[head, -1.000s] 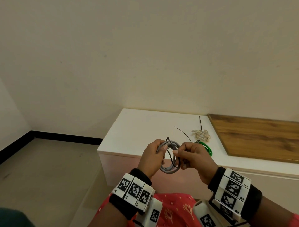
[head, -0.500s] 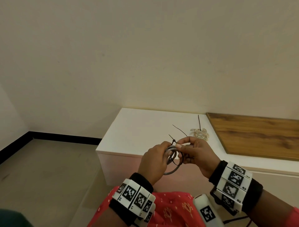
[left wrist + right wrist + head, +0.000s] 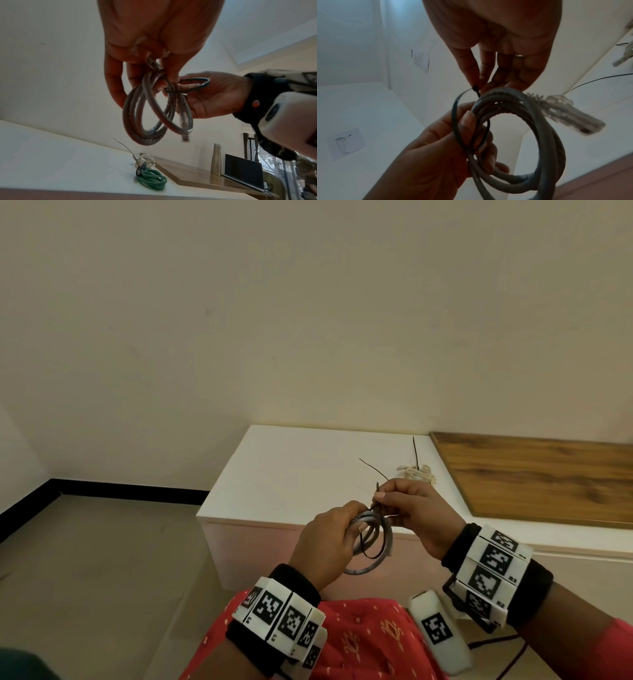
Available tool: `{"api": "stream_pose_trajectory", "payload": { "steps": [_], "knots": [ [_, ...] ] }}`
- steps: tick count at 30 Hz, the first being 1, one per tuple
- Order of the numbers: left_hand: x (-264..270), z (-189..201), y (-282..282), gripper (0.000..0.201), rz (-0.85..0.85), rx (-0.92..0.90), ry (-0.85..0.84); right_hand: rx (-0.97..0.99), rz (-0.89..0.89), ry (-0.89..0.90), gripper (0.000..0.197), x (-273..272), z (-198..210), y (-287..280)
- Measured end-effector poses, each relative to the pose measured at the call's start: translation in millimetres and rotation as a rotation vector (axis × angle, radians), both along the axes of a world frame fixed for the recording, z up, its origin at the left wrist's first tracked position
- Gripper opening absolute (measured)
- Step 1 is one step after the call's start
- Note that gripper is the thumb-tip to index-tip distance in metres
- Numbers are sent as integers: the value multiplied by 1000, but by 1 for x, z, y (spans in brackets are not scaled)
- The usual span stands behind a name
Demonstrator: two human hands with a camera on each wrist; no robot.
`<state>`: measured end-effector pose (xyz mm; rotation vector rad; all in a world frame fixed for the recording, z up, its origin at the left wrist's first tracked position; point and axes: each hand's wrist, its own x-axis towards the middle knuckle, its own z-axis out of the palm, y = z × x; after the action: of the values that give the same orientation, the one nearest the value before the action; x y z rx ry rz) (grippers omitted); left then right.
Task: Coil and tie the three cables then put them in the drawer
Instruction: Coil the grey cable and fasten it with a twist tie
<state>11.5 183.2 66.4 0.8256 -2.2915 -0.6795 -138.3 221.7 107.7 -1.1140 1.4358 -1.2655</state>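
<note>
While our left hand (image 3: 330, 539) grips the coiled grey cable (image 3: 371, 542) in the air before the tabletop (image 3: 291, 467), our right hand (image 3: 407, 508) pinches the black tie (image 3: 458, 108) looped loosely around the coil. Farther off on the tabletop lie the green cable (image 3: 151, 180) and, just behind it, the white cable (image 3: 416, 472).
</note>
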Motion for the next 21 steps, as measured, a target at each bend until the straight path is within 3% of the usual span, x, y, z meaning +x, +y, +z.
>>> {"api": "stream_pose_trajectory", "payload": {
  "steps": [5,10,15,18,21],
  "knots": [
    [1,1,-1,33,-19,-7,0,-20,-11,-11,17,0,0,1],
    [5,-7,1,20,-47,15,-58,-61,-132,-65,18,-11,7,-3],
    [7,-8,3,16,-48,125,31,-283,-240,-13,22,-26,20,-4],
    [5,-1,-2,14,-36,181,90,-326,-175,34,20,-21,26,-3],
    [5,2,-5,13,-35,281,162,-131,-4,77,13,-11,17,-1]
  ]
}}
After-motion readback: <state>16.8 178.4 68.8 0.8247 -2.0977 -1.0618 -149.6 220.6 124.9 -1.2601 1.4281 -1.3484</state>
